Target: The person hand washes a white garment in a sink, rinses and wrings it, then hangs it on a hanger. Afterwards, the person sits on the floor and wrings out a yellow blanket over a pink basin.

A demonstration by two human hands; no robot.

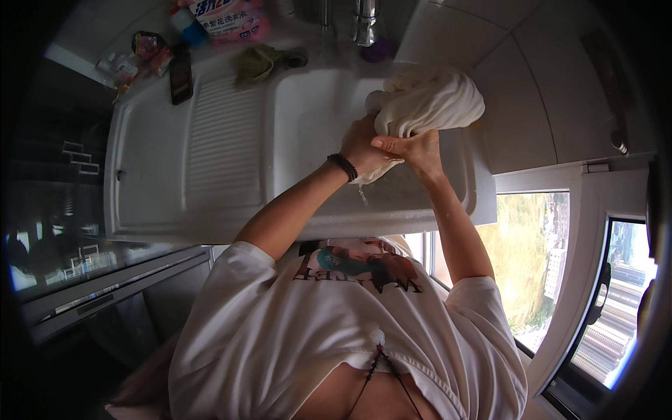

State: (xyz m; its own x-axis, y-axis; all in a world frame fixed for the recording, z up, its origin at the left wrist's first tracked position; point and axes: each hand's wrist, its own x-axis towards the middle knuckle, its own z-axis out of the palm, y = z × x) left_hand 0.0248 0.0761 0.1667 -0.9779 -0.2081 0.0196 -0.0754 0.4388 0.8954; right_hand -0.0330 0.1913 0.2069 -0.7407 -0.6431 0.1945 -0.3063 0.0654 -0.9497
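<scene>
A wet white cloth [430, 102] is bunched up over the basin of a white laundry sink [310, 134]. My left hand [362, 142], with a dark beaded bracelet on the wrist, grips the cloth from the left. From the right, my right hand [420, 152] is closed around it, its thumb lying across towards the left hand. The larger bundle bulges out beyond both hands, and a short end hangs below the left palm. Water runs down from that end into the basin. Folds of cloth hide some of my fingers.
A ribbed washboard [226, 142] is moulded into the sink's left part. Along the back edge are a dark phone [181, 77], a green cloth [257, 63], a pink laundry detergent pack [231, 21] and a chrome faucet [365, 23]. At right is a window [535, 262].
</scene>
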